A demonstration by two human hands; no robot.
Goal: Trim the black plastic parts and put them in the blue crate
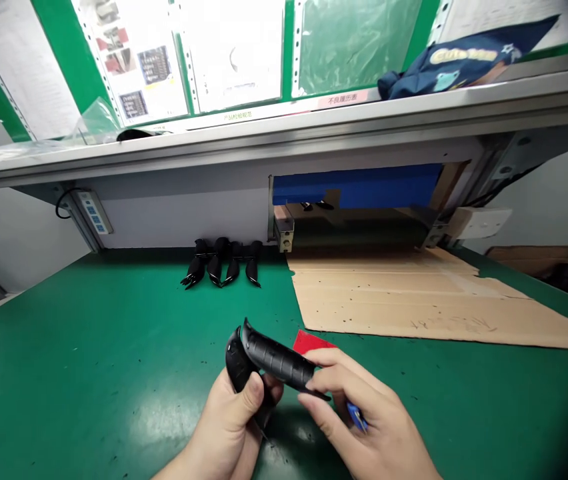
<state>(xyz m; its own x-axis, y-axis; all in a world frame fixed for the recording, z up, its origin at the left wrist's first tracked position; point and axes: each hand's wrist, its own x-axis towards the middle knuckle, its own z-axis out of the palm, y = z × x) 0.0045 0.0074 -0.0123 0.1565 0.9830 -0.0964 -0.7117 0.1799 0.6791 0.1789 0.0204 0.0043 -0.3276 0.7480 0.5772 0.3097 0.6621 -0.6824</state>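
Okay, so at the bench the left hand is clenching a glossy curved black shell, with the thumb pressing against its side, while the right hand is pinching a ribbed black piece in its fingers. The two pieces are touching each other and are being held up over a green mat, close to the bottom of the view. A small blue thing is poking out from the right hand's curled fingers, but it's too hidden to tell what it is. A red pad is sitting on the mat just beside those fingers. Farther back, a row of black pieces is lying on the mat, a cardboard sheet is lying flat to the right, and a shelf is running overhead, carrying a navy cloth.
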